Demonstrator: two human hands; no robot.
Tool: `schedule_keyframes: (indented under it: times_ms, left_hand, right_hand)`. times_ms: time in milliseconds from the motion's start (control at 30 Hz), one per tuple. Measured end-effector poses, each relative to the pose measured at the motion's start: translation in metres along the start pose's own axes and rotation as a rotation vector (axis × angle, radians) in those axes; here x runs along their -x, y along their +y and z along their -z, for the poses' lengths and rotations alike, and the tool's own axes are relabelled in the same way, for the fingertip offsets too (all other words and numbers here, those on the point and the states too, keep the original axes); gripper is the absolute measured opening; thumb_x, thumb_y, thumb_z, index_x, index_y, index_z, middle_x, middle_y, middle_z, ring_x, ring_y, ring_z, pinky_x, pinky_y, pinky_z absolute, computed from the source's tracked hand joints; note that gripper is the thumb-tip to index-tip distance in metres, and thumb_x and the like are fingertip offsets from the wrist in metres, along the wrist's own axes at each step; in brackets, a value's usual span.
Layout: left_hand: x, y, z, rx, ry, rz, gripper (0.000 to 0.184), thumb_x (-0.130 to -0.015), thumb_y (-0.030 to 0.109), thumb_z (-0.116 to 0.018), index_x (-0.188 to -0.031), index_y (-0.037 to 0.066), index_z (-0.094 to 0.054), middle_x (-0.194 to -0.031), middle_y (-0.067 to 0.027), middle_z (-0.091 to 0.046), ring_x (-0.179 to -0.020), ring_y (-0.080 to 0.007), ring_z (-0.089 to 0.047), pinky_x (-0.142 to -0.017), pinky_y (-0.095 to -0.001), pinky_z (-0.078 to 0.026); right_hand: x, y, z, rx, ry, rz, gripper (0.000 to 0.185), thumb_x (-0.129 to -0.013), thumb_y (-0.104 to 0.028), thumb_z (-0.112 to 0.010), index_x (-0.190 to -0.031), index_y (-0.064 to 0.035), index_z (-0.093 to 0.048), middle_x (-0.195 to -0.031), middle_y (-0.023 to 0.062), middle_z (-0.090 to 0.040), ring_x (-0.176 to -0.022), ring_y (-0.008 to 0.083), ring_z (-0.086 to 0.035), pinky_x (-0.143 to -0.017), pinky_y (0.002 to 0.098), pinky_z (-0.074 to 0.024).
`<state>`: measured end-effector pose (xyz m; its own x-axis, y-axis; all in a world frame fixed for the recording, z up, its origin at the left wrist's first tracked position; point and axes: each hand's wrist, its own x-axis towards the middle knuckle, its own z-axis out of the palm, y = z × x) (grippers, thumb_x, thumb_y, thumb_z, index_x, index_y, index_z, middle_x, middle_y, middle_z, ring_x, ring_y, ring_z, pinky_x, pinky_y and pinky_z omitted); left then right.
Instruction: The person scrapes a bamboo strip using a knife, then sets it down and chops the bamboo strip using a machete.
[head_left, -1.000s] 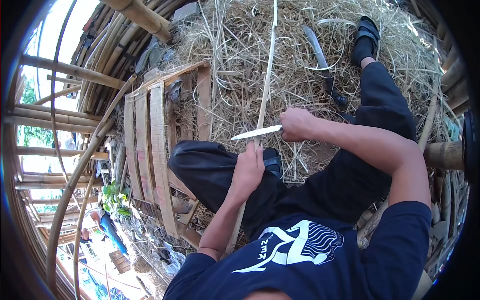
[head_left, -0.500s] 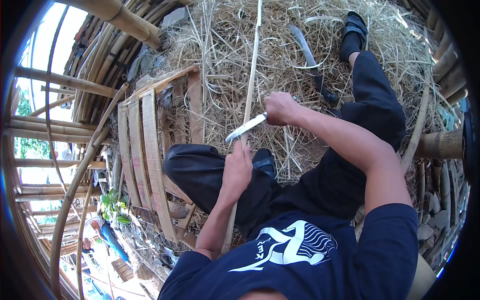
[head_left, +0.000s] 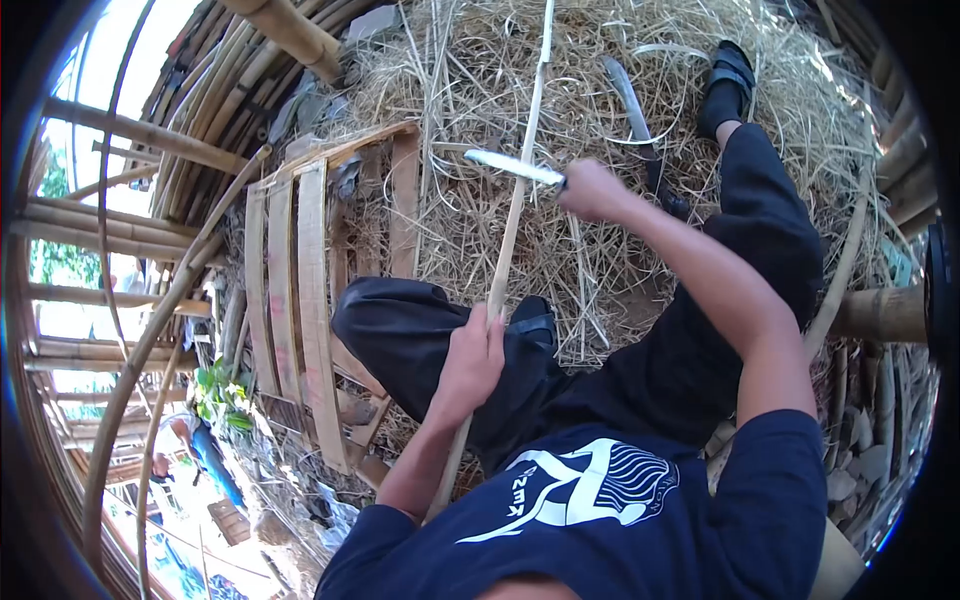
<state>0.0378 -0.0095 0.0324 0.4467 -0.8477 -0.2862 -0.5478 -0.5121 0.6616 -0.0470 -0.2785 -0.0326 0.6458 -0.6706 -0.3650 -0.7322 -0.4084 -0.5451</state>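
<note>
A long pale bamboo strip (head_left: pixel 512 222) runs from beside my body up across the shavings. My left hand (head_left: pixel 475 358) is wrapped round its lower part, near my bent knee. In my right hand (head_left: pixel 592 190) is a knife (head_left: pixel 515 168), gripped by its dark handle. Its bright blade lies across the strip, well above my left hand, with the tip pointing left; whether the edge is cutting in cannot be told. Beyond my right hand a machete (head_left: pixel 632 105) with a curved blade and dark handle rests on the shavings.
Bamboo shavings (head_left: pixel 450 215) cover the ground. To the left lies a slatted wooden pallet (head_left: pixel 313 290). Bamboo poles (head_left: pixel 150 140) form a frame on the left, with a person (head_left: pixel 205 455) beyond it. A thick bamboo post (head_left: pixel 885 313) and stones (head_left: pixel 862 465) are at the right.
My right hand and the knife have moved up along the strip, away from my left hand. The blade's tip has swung upward. My left hand keeps its hold; the view has shifted slightly.
</note>
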Motion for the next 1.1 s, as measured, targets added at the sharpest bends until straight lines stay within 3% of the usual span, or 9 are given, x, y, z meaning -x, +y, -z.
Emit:
schedule_keyframes:
  times_ms: [33, 100, 200, 467, 733, 800, 933, 1033, 1100]
  left_hand:
    - [-0.006, -0.002, -0.001, 0.018, 0.004, -0.021, 0.02, -0.097, 0.018, -0.045, -0.09, -0.001, -0.046, -0.065, -0.0273, -0.056, -0.066, -0.0461, -0.057, -0.054, -0.0497, -0.041]
    - [-0.012, -0.001, -0.001, 0.044, -0.007, -0.039, 0.021, -0.097, 0.018, -0.045, -0.09, -0.002, -0.046, -0.065, -0.0276, -0.055, -0.067, -0.0468, -0.056, -0.054, -0.0496, -0.041]
    - [-0.021, -0.012, -0.007, 0.045, 0.023, -0.086, 0.022, -0.097, 0.018, -0.045, -0.089, -0.003, -0.045, -0.064, -0.0279, -0.055, -0.067, -0.0473, -0.056, -0.054, -0.0498, -0.041]
    - [-0.029, -0.004, -0.014, -0.062, 0.021, -0.07, 0.022, -0.097, 0.018, -0.044, -0.091, -0.002, -0.044, -0.066, -0.0305, -0.056, -0.069, -0.0493, -0.057, -0.056, -0.0558, -0.043]
    - [-0.025, -0.003, -0.022, -0.16, 0.022, -0.049, 0.02, -0.098, 0.018, -0.043, -0.093, -0.001, -0.043, -0.066, -0.031, -0.056, -0.068, -0.0492, -0.058, -0.055, -0.0555, -0.045]
    - [-0.019, 0.001, -0.024, -0.061, 0.059, -0.062, 0.018, -0.097, 0.016, -0.045, -0.091, -0.001, -0.044, -0.062, -0.0283, -0.054, -0.064, -0.0482, -0.056, -0.051, -0.0531, -0.04]
    - [-0.017, 0.006, -0.02, -0.092, 0.033, -0.076, 0.017, -0.097, 0.016, -0.045, -0.092, 0.0, -0.044, -0.062, -0.0274, -0.055, -0.065, -0.0481, -0.056, -0.05, -0.0529, -0.04]
    - [0.007, 0.016, -0.017, 0.0, -0.03, -0.027, 0.017, -0.097, 0.017, -0.044, -0.095, 0.0, -0.043, -0.064, -0.0299, -0.055, -0.066, -0.0487, -0.057, -0.05, -0.054, -0.04]
    - [0.026, 0.008, -0.017, -0.007, 0.004, -0.02, 0.017, -0.097, 0.017, -0.047, -0.092, 0.0, -0.047, -0.063, -0.0262, -0.055, -0.064, -0.0447, -0.058, -0.049, -0.0453, -0.04]
  right_hand:
    - [0.01, -0.011, -0.005, -0.033, -0.122, 0.03, 0.024, -0.073, -0.015, -0.056, -0.08, 0.0057, -0.066, -0.078, 0.0228, -0.066, -0.074, 0.0337, -0.067, -0.073, 0.0429, -0.0546]
    - [0.027, -0.016, -0.021, 0.047, -0.023, 0.272, 0.025, -0.068, -0.017, -0.059, -0.072, 0.0066, -0.065, -0.075, 0.0256, -0.064, -0.075, 0.0367, -0.066, -0.074, 0.0427, -0.0545]
    - [0.048, -0.017, -0.025, 0.097, -0.056, 0.348, 0.026, -0.068, -0.02, -0.059, -0.071, 0.0059, -0.065, -0.074, 0.0247, -0.064, -0.075, 0.0364, -0.066, -0.074, 0.0429, -0.0546]
    - [0.051, -0.008, -0.039, 0.222, -0.022, 0.163, 0.022, -0.067, -0.018, -0.061, -0.068, 0.0037, -0.066, -0.074, 0.0225, -0.066, -0.075, 0.0378, -0.067, -0.07, 0.0439, -0.0554]
    - [0.016, 0.001, -0.029, 0.297, -0.014, 0.248, 0.019, -0.07, -0.016, -0.06, -0.074, 0.002, -0.067, -0.08, 0.0209, -0.067, -0.077, 0.0368, -0.067, -0.069, 0.0441, -0.0553]
    - [0.004, 0.005, -0.009, 0.229, 0.036, 0.01, 0.019, -0.07, -0.016, -0.061, -0.075, 0.0004, -0.068, -0.081, 0.0203, -0.068, -0.078, 0.0353, -0.068, -0.07, 0.0429, -0.0555]
    - [-0.001, 0.011, 0.002, 0.269, 0.062, 0.052, 0.025, -0.074, -0.018, -0.06, -0.087, 0.0016, -0.068, -0.089, 0.0208, -0.068, -0.085, 0.0341, -0.068, -0.076, 0.0417, -0.0547]
    - [-0.027, 0.051, 0.024, 0.07, 0.228, -0.302, 0.032, -0.079, -0.021, -0.058, -0.101, 0.0013, -0.066, -0.103, 0.0212, -0.066, -0.098, 0.0335, -0.065, -0.083, 0.0426, -0.0526]
    - [-0.043, 0.082, 0.047, 0.058, 0.265, -0.353, 0.034, -0.08, -0.022, -0.057, -0.104, 0.001, -0.066, -0.108, 0.021, -0.065, -0.101, 0.0339, -0.064, -0.085, 0.0435, -0.0515]
